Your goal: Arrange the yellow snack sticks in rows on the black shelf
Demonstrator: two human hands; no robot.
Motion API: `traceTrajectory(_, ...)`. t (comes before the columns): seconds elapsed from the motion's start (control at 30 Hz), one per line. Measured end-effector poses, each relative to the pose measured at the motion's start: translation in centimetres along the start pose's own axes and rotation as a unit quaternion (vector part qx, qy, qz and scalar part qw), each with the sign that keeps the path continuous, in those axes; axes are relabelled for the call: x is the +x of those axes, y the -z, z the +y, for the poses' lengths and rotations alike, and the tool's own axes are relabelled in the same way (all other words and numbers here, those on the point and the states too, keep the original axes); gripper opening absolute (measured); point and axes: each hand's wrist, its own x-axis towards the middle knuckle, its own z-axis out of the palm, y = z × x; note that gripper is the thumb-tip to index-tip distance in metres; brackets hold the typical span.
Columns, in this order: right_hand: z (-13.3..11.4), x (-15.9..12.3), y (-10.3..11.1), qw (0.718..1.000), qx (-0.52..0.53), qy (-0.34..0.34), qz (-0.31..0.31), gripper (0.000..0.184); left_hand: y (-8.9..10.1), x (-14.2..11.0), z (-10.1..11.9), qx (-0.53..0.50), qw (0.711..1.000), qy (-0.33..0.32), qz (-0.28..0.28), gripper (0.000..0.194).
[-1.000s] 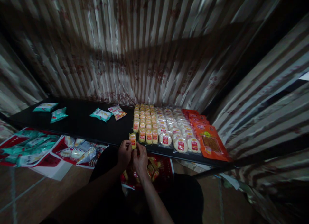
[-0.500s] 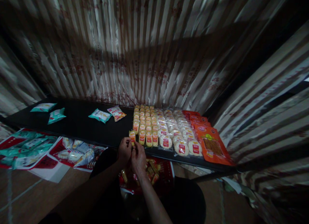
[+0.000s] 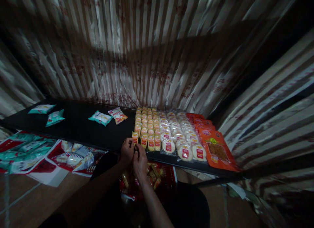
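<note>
A small yellow wrapped snack [image 3: 134,137] is seen at the near edge of a black table [image 3: 73,130], just in front of the left end of a block of matching packets [image 3: 149,130]. Its lower end is met by the fingers of the left hand [image 3: 127,152]. The right hand [image 3: 140,160] is held close beside the left, so the two grips are brought together just below the snack, but whether it is clamped between them cannot be told. Both bare forearms are extended forward from the lower edge of the view, over a dark-clothed lap [image 3: 193,205].

Round buns in clear wrappers with red labels [image 3: 175,133] are laid in rows to the right of the yellow packets, and an orange packet [image 3: 217,149] lies at the right end of the table. Teal-and-white packets [image 3: 100,118] and a red-and-white packet [image 3: 118,115] are placed toward the far edge. Below the hands, a red bag [image 3: 163,177] is seen, and printed wrappers [image 3: 73,159] lie on a brown floor [image 3: 49,188]. A striped curtain [image 3: 147,51] is hung behind the table.
</note>
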Motion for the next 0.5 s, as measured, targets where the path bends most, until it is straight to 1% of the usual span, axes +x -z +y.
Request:
traceTrajectory(0.13, 0.2, 0.1, -0.3, 1.0, 0.004, -0.008, -0.014, 0.041, 0.0, 0.3, -0.4, 0.002, 1.0, 0.0, 0.005, 0.009)
traceTrajectory(0.33, -0.2, 0.2, -0.6, 0.999, 0.012, 0.014, -0.026, 0.04, 0.5, 0.5, -1.1, 0.004, 1.0, 0.005, 0.019, 0.008)
traceTrajectory(0.4, -0.3, 0.2, -0.6, 0.999, 0.009, 0.016, -0.027, 0.04, 0.6, 0.5, -1.1, 0.004, 1.0, 0.009, 0.018, 0.009)
traceTrajectory(0.5, -0.2, 0.3, -0.6, 1.0, -0.008, 0.001, -0.014, 0.041, 0.4, 0.5, -0.9, 0.008, 1.0, 0.004, 0.005, 0.009)
